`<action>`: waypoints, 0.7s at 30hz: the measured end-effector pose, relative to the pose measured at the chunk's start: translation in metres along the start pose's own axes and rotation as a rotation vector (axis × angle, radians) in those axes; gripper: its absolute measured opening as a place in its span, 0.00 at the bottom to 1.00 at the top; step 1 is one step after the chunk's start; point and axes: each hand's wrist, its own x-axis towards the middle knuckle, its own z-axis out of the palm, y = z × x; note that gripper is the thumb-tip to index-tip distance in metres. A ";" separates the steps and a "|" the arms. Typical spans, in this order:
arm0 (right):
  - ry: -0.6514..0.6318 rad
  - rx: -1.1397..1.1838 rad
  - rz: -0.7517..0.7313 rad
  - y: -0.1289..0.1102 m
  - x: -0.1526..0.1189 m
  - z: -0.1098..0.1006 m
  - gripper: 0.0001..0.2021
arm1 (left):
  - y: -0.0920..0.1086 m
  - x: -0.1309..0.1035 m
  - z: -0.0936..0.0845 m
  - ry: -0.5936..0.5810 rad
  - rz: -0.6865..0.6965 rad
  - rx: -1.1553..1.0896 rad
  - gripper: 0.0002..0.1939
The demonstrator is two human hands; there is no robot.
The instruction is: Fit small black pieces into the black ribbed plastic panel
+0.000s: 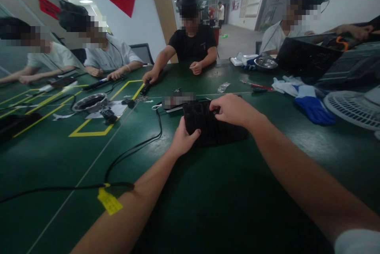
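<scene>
A black, flat, pouch-like item [219, 127] with sewn-looking sections lies on the green table in front of me. My left hand [185, 137] grips its left edge, the thumb on top and the other fingers mostly hidden beneath. At its upper part, my right hand [233, 109] is closed in a pinch. Between those fingertips is a small dark bit, and I cannot make out whether it belongs to the pouch. Just behind the pouch rests a dark device [178, 101] with a blurred top and a white cord loop.
A black cable [133, 151] with a yellow tag [109, 201] crosses over my left forearm. Leftward are a metal ring [90, 103] and yellow tape outlines [89, 133]. To the right lie blue-white gloves [314, 105], a white fan grille [353, 107] and a red-handled tool [258, 86]. Several people sit around.
</scene>
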 end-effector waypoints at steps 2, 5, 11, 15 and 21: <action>0.010 -0.050 0.003 -0.003 -0.001 -0.004 0.11 | -0.001 0.000 0.000 0.001 0.004 0.004 0.30; 0.051 -0.114 -0.001 -0.005 -0.003 -0.010 0.09 | -0.001 0.001 0.001 -0.001 0.017 -0.004 0.30; -0.011 -0.138 -0.005 -0.005 -0.003 -0.009 0.10 | 0.001 0.000 -0.001 0.001 0.009 -0.001 0.31; -0.017 -0.156 -0.004 -0.003 -0.001 -0.003 0.10 | 0.001 -0.001 -0.001 0.004 0.009 0.003 0.30; -0.005 -0.155 0.018 -0.003 0.000 -0.001 0.08 | -0.001 0.001 -0.001 0.007 0.011 -0.004 0.30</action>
